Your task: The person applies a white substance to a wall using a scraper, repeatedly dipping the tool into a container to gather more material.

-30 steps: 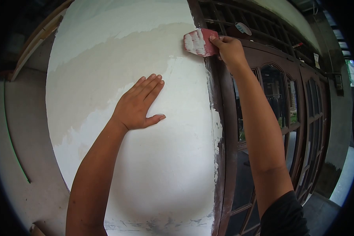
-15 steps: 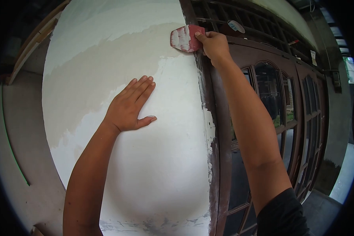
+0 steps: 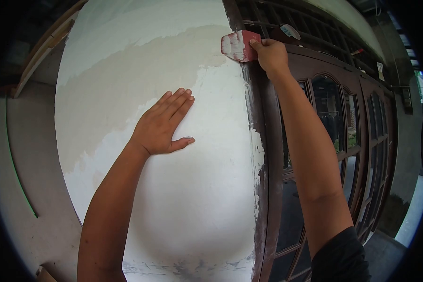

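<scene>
My left hand (image 3: 162, 124) lies flat against the wall (image 3: 197, 183), its thumb spread away from the fingers. My right hand (image 3: 271, 55) grips a red putty scraper (image 3: 242, 45) by its right end, up near the top of the wall's right edge. White paste is smeared over the scraper's left part. Smooth white filler covers the lower wall, while a duller beige band crosses its upper part. Beside the scraper runs the dark door frame (image 3: 263, 197), with rough white smears along the joint.
Dark wooden doors with glass panes (image 3: 326, 103) stand at the right, below a barred vent (image 3: 310, 28). A round lid-like item (image 3: 290, 31) rests by the bars. Wooden boards (image 3: 44, 49) and a green line (image 3: 16, 164) are at the left.
The whole view has shifted slightly, so wall, door and hands appear further right. The scraper sits a little further over the wall's right edge and frame. My left hand stays flat on the wall.
</scene>
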`<state>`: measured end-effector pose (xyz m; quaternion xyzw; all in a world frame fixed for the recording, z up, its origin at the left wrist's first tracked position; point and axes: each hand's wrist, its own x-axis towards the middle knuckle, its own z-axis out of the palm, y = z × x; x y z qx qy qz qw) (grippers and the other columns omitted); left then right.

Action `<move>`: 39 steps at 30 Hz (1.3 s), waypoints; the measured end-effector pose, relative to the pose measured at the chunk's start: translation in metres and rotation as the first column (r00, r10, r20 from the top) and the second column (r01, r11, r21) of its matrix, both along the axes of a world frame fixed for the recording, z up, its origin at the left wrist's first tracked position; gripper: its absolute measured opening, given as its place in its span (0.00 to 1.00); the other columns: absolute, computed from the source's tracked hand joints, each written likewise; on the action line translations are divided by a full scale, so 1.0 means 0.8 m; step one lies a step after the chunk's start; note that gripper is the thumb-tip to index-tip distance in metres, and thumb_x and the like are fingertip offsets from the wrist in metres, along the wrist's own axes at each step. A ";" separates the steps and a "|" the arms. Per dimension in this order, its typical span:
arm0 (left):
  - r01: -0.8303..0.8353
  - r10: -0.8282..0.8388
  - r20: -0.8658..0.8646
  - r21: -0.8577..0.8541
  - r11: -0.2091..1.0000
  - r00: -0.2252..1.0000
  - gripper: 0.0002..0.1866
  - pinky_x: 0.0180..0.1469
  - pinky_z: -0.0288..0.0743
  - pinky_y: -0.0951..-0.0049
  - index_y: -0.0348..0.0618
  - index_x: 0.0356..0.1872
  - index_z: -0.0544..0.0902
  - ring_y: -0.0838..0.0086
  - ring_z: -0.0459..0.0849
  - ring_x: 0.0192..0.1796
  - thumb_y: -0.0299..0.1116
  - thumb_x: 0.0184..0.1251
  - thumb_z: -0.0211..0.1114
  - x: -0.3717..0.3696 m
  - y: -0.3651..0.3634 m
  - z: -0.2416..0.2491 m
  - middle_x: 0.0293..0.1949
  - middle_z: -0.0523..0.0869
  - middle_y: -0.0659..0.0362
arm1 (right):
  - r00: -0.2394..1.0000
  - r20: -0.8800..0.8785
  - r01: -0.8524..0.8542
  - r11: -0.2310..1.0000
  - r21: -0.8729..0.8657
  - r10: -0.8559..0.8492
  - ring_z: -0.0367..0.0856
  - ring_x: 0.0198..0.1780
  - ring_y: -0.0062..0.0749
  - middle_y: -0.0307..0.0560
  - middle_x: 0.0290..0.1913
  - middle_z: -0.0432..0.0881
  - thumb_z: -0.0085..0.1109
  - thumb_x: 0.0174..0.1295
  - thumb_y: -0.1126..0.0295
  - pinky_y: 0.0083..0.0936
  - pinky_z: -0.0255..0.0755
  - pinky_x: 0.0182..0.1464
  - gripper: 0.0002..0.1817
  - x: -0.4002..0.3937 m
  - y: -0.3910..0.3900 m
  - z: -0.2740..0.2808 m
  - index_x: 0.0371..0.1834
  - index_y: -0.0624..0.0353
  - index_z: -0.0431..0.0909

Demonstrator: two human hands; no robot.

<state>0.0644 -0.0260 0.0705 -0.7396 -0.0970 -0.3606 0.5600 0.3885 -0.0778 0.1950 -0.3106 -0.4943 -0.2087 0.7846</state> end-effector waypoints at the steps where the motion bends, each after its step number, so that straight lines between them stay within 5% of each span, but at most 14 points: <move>1: 0.003 -0.003 0.001 0.006 1.000 1.000 0.46 0.81 0.57 0.56 0.38 0.76 0.65 0.58 0.65 0.79 0.53 0.60 0.69 -0.001 0.001 -0.001 0.76 0.69 0.51 | 0.999 -0.020 0.039 0.999 0.024 -0.039 0.84 0.31 0.31 0.46 0.28 0.87 0.73 0.63 0.56 0.31 0.76 0.40 0.18 0.008 -0.003 -0.003 0.30 0.62 0.87; 6: 0.007 -0.007 0.001 0.011 1.000 1.000 0.46 0.81 0.57 0.56 0.38 0.76 0.65 0.58 0.65 0.79 0.53 0.60 0.69 -0.002 0.000 0.001 0.76 0.69 0.51 | 0.944 0.052 -0.327 0.945 0.024 0.325 0.71 0.21 0.19 0.38 0.23 0.80 0.71 0.66 0.61 0.22 0.65 0.26 0.15 -0.010 -0.017 -0.011 0.34 0.64 0.87; 9: 0.006 -0.006 -0.007 -0.004 1.000 1.000 0.47 0.82 0.57 0.56 0.39 0.76 0.65 0.59 0.64 0.79 0.53 0.60 0.70 -0.001 -0.001 0.000 0.76 0.69 0.52 | 0.992 0.110 -0.059 0.997 -0.045 0.063 0.71 0.25 0.18 0.36 0.24 0.79 0.70 0.67 0.61 0.21 0.65 0.28 0.15 -0.031 -0.014 -0.019 0.32 0.62 0.84; 13: 0.002 -0.002 -0.010 -0.008 1.000 1.000 0.47 0.82 0.57 0.56 0.39 0.76 0.64 0.59 0.64 0.79 0.53 0.60 0.69 -0.002 0.000 0.000 0.77 0.68 0.52 | 0.999 0.037 0.024 0.999 -0.039 -0.023 0.77 0.28 0.23 0.43 0.29 0.86 0.70 0.67 0.62 0.25 0.71 0.35 0.14 0.004 -0.013 -0.030 0.35 0.64 0.87; 15: 0.005 -0.005 -0.009 -0.005 1.000 1.000 0.47 0.82 0.56 0.56 0.39 0.77 0.64 0.59 0.64 0.80 0.53 0.60 0.70 -0.002 0.002 0.000 0.77 0.68 0.52 | 0.955 0.003 -0.295 0.954 -0.050 0.295 0.76 0.28 0.22 0.42 0.29 0.86 0.70 0.67 0.62 0.24 0.70 0.34 0.14 0.015 -0.021 -0.035 0.36 0.65 0.87; 17: 0.011 -0.011 -0.011 0.000 1.000 1.000 0.47 0.82 0.56 0.56 0.39 0.77 0.64 0.59 0.63 0.80 0.54 0.60 0.70 -0.001 0.003 0.001 0.77 0.67 0.52 | 0.938 -0.030 -0.347 0.935 -0.073 0.346 0.76 0.28 0.21 0.41 0.28 0.85 0.70 0.66 0.62 0.23 0.68 0.34 0.14 0.009 -0.022 -0.033 0.36 0.65 0.87; 19: 0.009 -0.009 -0.008 -0.010 1.000 1.000 0.47 0.82 0.56 0.56 0.39 0.77 0.64 0.59 0.63 0.80 0.54 0.60 0.70 -0.002 0.002 0.001 0.77 0.67 0.52 | 0.942 0.113 -0.307 0.948 -0.089 0.316 0.70 0.26 0.16 0.34 0.27 0.80 0.68 0.70 0.60 0.19 0.66 0.30 0.14 -0.023 -0.019 -0.033 0.35 0.60 0.85; 24: 0.002 -0.003 -0.014 -0.015 1.000 1.000 0.47 0.82 0.56 0.56 0.39 0.77 0.64 0.59 0.63 0.80 0.54 0.60 0.69 -0.001 0.001 0.000 0.77 0.67 0.52 | 0.985 0.138 0.109 0.992 -0.064 -0.099 0.72 0.26 0.16 0.36 0.27 0.81 0.69 0.69 0.61 0.20 0.66 0.30 0.13 -0.041 -0.010 -0.038 0.37 0.62 0.86; 27: 0.010 -0.010 -0.012 -0.011 1.000 1.000 0.47 0.82 0.56 0.56 0.39 0.77 0.64 0.59 0.63 0.80 0.54 0.60 0.69 -0.002 0.002 0.001 0.77 0.67 0.53 | 0.996 0.083 0.024 0.999 -0.034 -0.021 0.72 0.26 0.17 0.36 0.27 0.82 0.69 0.68 0.60 0.19 0.65 0.31 0.13 0.008 -0.005 -0.038 0.37 0.61 0.86; 29: 0.019 -0.020 -0.013 -0.005 1.000 1.000 0.47 0.82 0.56 0.56 0.39 0.77 0.65 0.59 0.63 0.80 0.54 0.60 0.69 -0.002 0.003 0.001 0.77 0.68 0.53 | 0.964 -0.030 -0.266 0.955 -0.130 0.264 0.75 0.27 0.21 0.38 0.26 0.82 0.70 0.67 0.60 0.24 0.71 0.32 0.14 0.018 -0.024 -0.046 0.37 0.62 0.87; 33: 0.026 -0.026 -0.005 0.009 1.000 1.000 0.47 0.82 0.57 0.56 0.39 0.76 0.65 0.59 0.64 0.79 0.53 0.60 0.69 -0.001 0.003 0.001 0.77 0.68 0.52 | 0.913 0.052 -0.405 0.914 -0.023 0.405 0.68 0.21 0.17 0.35 0.22 0.78 0.71 0.67 0.62 0.21 0.64 0.25 0.13 -0.020 -0.023 -0.040 0.37 0.62 0.86; 34: 0.022 -0.022 -0.006 0.006 1.000 1.000 0.47 0.82 0.57 0.56 0.38 0.76 0.66 0.59 0.64 0.79 0.53 0.59 0.70 -0.001 0.002 0.000 0.76 0.68 0.52 | 0.911 0.130 -0.381 0.920 -0.094 0.390 0.72 0.28 0.16 0.35 0.29 0.82 0.68 0.70 0.59 0.18 0.66 0.32 0.14 -0.034 -0.026 -0.042 0.38 0.61 0.86; 39: 0.024 -0.024 -0.016 0.006 1.000 1.000 0.47 0.81 0.57 0.56 0.38 0.76 0.65 0.59 0.64 0.79 0.53 0.59 0.70 -0.002 0.002 0.001 0.76 0.68 0.51 | 0.990 0.142 0.002 0.998 -0.060 0.007 0.73 0.24 0.19 0.40 0.28 0.84 0.70 0.67 0.60 0.21 0.68 0.29 0.15 -0.059 -0.012 -0.047 0.37 0.65 0.86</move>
